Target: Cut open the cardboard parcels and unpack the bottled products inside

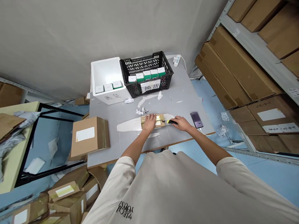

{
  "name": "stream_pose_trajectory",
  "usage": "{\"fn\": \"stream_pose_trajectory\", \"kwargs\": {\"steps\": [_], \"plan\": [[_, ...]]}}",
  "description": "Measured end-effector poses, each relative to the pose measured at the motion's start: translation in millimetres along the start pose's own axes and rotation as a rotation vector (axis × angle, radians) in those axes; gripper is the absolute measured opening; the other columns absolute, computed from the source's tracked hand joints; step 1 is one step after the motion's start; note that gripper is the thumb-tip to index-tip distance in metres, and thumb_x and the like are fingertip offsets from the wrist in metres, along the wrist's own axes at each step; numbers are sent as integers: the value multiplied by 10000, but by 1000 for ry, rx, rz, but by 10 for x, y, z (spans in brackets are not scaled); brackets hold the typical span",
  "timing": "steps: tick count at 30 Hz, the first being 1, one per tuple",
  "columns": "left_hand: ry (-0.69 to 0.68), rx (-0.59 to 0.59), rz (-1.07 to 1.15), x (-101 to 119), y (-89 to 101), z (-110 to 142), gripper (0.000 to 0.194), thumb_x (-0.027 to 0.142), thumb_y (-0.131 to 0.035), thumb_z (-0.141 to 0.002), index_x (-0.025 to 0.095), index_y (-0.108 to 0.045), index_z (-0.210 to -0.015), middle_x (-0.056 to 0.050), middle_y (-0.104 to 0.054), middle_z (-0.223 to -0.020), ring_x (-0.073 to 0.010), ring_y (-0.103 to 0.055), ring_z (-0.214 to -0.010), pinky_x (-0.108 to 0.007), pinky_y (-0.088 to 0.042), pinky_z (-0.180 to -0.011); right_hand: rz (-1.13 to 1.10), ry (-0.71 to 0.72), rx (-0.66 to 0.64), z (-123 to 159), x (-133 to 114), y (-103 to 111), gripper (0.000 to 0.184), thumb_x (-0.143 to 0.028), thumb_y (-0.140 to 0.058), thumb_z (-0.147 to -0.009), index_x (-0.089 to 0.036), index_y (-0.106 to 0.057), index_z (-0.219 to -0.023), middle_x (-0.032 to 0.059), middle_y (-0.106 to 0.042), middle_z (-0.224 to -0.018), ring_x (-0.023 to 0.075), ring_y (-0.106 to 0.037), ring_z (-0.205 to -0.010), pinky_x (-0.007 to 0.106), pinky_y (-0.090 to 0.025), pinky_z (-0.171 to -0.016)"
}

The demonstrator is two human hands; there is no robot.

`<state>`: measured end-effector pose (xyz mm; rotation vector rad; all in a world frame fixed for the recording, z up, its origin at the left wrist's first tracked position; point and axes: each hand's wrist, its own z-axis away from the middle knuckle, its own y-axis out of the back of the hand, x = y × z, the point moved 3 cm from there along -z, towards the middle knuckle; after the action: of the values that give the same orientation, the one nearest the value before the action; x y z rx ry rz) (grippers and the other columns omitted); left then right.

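Observation:
A small cardboard box [159,123] with a white label and tape lies on the table in front of me. My left hand [149,121] rests flat on its left part with the fingers stretched out. My right hand [182,123] is wrapped round a black and yellow utility knife [172,121]. The knife's tip points left and meets the right part of the box; how deep the blade sits I cannot tell. Under the box is a long whitish patch [128,124] on the tabletop.
On the grey table [112,140] stand a white foam box [106,70] and a black crate [149,79], both holding small white and green boxes. A larger cardboard box [90,137] sits left, a phone [196,119] right. Crumpled paper [142,111] lies behind. Shelves [257,37] flank the right.

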<state>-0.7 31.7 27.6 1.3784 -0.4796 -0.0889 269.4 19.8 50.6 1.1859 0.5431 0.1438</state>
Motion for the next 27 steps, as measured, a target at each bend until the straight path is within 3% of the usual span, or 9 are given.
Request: {"fn": "stream_pose_trajectory", "kwargs": {"steps": [3,8,15,20,24,27], "plan": [[18,16,20,14,-56,56,627,235,-422,-991,269,-302,-1605,-126,-436,-1612,-305,-320,-1536,-566,-160,-1283,-3,-3,39,-5,-28,-60,470,-398,-518,-1019,-266,-588,-1465,139,-622,-1262,295,-590,-1123,386,-401,-956],[40,45,28,10,-143,97,587,263,-348,-1023,239,-315,-1608,-114,-410,-1639,-288,-280,-1563,-539,-119,-1301,-2,-16,76,-31,-54,-135,472,-403,-493,-1029,-266,-573,-1474,138,-620,-1251,300,-560,-1143,398,-384,-967],[63,52,38,3,-177,118,598,252,-361,-1021,262,-310,-1618,-106,-430,-1633,-282,-290,-1566,-562,-159,-1290,-11,-84,134,12,39,-130,484,-411,-443,-1043,-274,-557,-1494,143,-614,-1277,309,-537,-1149,395,-377,-960],[45,70,22,16,-187,155,617,253,-381,-1016,265,-293,-1626,-105,-428,-1635,-276,-286,-1572,-563,-162,-1292,-42,-124,161,-172,39,-94,498,-416,-472,-1025,-264,-554,-1492,143,-615,-1284,317,-544,-1170,391,-398,-974],[53,58,35,51,-173,183,628,318,-370,-1020,196,-282,-1629,-128,-340,-1680,-282,-208,-1598,-544,-119,-1306,-110,-312,228,-239,232,-127,495,-372,-508,-985,-204,-572,-1446,157,-615,-1305,317,-567,-1188,386,-444,-970],[58,36,46,85,-145,230,672,360,-400,-1003,160,-264,-1631,-142,-246,-1715,-298,-148,-1611,-545,-89,-1309,-146,-482,193,-140,447,-313,458,-319,-557,-928,-200,-618,-1366,154,-638,-1277,308,-610,-1142,369,-491,-895]]}}
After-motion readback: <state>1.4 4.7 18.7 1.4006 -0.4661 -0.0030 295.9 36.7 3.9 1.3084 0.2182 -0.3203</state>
